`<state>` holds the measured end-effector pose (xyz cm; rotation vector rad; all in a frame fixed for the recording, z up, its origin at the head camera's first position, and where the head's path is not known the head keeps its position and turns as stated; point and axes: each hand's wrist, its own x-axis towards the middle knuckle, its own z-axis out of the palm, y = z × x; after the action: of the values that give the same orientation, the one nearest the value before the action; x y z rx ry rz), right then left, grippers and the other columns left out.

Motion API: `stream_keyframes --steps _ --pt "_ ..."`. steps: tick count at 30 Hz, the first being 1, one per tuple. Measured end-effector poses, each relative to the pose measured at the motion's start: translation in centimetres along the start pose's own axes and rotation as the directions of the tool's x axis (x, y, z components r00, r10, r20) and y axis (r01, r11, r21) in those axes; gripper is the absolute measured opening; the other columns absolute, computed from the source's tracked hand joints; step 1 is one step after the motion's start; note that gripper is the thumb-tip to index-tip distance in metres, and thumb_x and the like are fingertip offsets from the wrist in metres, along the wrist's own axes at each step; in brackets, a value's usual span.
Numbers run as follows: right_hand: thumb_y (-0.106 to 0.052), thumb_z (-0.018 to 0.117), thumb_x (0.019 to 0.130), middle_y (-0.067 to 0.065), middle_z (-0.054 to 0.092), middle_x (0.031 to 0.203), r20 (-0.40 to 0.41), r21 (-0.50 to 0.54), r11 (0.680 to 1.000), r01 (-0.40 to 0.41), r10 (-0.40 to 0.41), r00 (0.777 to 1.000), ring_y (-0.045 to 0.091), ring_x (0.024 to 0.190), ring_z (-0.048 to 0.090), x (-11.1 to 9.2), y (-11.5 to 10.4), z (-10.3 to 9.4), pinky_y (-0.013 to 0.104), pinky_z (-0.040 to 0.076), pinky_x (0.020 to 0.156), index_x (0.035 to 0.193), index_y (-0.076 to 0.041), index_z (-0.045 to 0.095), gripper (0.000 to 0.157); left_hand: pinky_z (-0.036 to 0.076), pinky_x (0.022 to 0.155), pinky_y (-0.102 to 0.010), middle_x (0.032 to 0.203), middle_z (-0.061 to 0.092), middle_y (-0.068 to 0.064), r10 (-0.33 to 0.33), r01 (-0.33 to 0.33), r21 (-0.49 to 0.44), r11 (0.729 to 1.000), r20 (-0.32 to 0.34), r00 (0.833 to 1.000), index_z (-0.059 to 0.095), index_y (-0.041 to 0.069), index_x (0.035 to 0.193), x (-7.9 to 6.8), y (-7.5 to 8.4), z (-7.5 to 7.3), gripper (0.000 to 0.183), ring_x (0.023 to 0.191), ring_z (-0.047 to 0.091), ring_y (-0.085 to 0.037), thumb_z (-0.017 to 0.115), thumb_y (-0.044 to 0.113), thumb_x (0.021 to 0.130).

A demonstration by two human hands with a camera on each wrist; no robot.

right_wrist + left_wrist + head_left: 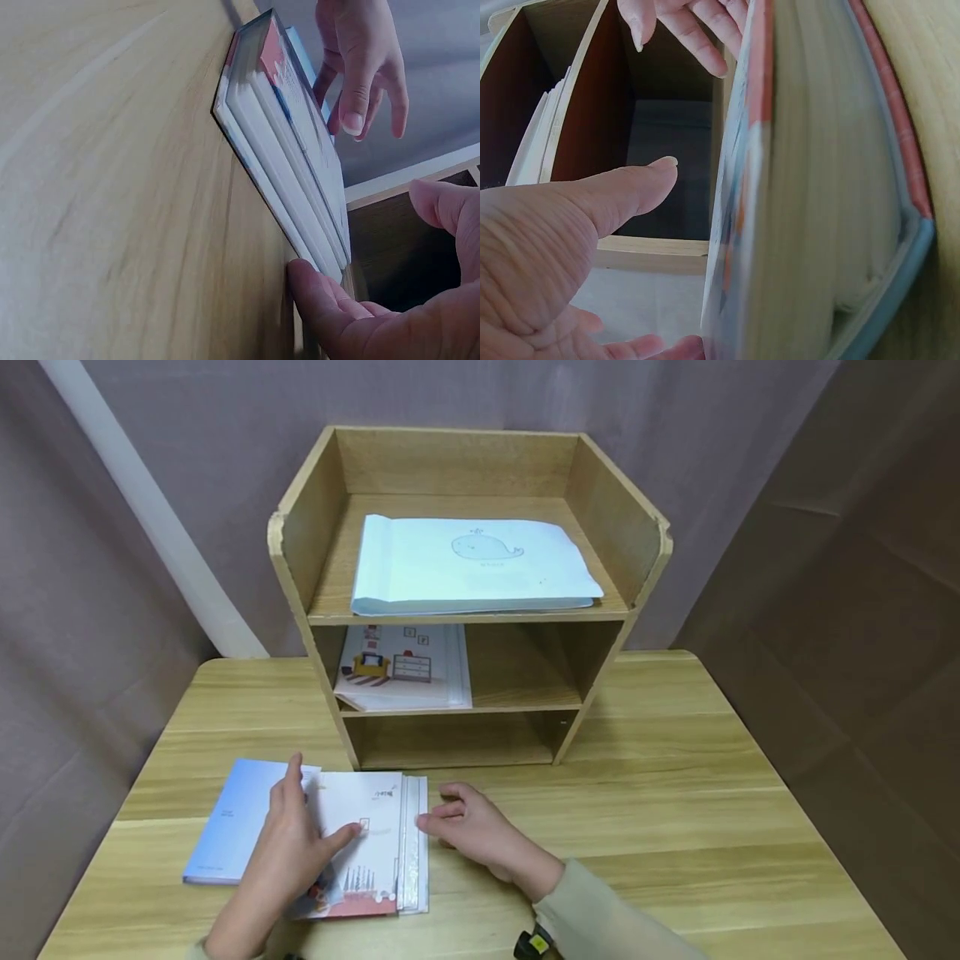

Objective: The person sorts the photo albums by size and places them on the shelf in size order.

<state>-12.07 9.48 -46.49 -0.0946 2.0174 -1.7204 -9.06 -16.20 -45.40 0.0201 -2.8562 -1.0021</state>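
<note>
A thick hardcover book (375, 843) with a white, illustrated cover lies on the table, its page edges (832, 165) facing the left wrist camera. My left hand (288, 835) is above its left part, fingers and thumb spread and straight, gripping nothing. Whether the fingertips touch the cover cannot be told. By the book's right edge is my right hand (476, 827); in the right wrist view its fingertips (304, 277) touch the lower corner, while the thumb (431, 202) stands away from the book. A blue book (240, 818) lies to the left, partly hidden behind my left hand.
A wooden shelf unit (457, 617) stands behind the books on the table (675, 810). Its top holds a pale book with a whale drawing (480, 564). On the middle shelf lies an illustrated book (405, 668), at the left. Grey curtains (480, 393) hang behind.
</note>
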Motion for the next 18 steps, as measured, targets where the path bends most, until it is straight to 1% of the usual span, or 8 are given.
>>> stream_keyframes --steps 2,4,9,14,18 --pt "-0.029 0.077 0.084 0.014 0.06 0.113 -0.005 0.008 1.0 -0.006 0.006 1.0 0.025 0.096 0.062 0.0 -0.2 0.1 0.039 0.055 0.083 0.142 0.002 0.037 0.077 0.034 0.1 -0.063 0.139 0.027 -0.039 -0.004 0.004 -0.016 1.0 0.008 1.0 -0.005 0.003 0.153 0.1 0.1 -0.1 0.127 0.124 0.036 -0.053 0.086 0.035 0.072" --pt "-0.028 0.077 0.085 0.014 0.061 0.112 -0.011 0.006 1.0 -0.013 0.013 1.0 0.026 0.096 0.063 0.0 -0.4 0.1 0.04 0.054 0.084 0.142 0.003 0.037 0.076 0.033 0.101 -0.063 0.141 0.026 -0.038 -0.019 0.02 -0.033 0.999 0.03 0.999 -0.007 0.004 0.153 0.1 0.2 0.0 0.127 0.125 0.035 -0.052 0.086 0.035 0.072" --pt "-0.027 0.076 0.085 0.013 0.063 0.11 -0.017 0.02 0.999 -0.044 0.045 0.999 0.027 0.098 0.063 0.1 -0.6 0.2 0.042 0.052 0.089 0.141 0.005 0.037 0.075 0.032 0.102 -0.063 0.145 0.021 -0.038 -0.071 0.077 -0.064 0.995 0.092 0.993 -0.01 0.007 0.154 0.0 0.4 0.3 0.127 0.128 0.033 -0.053 0.085 0.034 0.074" --pt "-0.028 0.075 0.086 0.013 0.063 0.11 -0.003 0.044 0.996 -0.073 0.073 0.997 0.027 0.103 0.06 0.2 -0.7 0.2 0.044 0.048 0.094 0.14 0.009 0.037 0.076 0.033 0.102 -0.062 0.145 0.02 -0.039 -0.082 0.091 -0.068 0.994 0.12 0.989 -0.009 0.006 0.153 -0.2 0.3 1.0 0.126 0.126 0.035 -0.054 0.085 0.036 0.074" --pt "-0.029 0.075 0.086 0.016 0.061 0.113 -0.011 0.029 0.996 -0.086 0.087 0.996 0.027 0.105 0.059 0.2 -0.8 0.4 0.045 0.047 0.096 0.141 0.012 0.034 0.079 0.031 0.103 -0.061 0.143 0.022 -0.042 -0.087 0.096 -0.065 0.993 0.133 0.987 -0.009 0.002 0.153 -0.3 0.3 1.2 0.126 0.127 0.033 -0.055 0.084 0.036 0.075"
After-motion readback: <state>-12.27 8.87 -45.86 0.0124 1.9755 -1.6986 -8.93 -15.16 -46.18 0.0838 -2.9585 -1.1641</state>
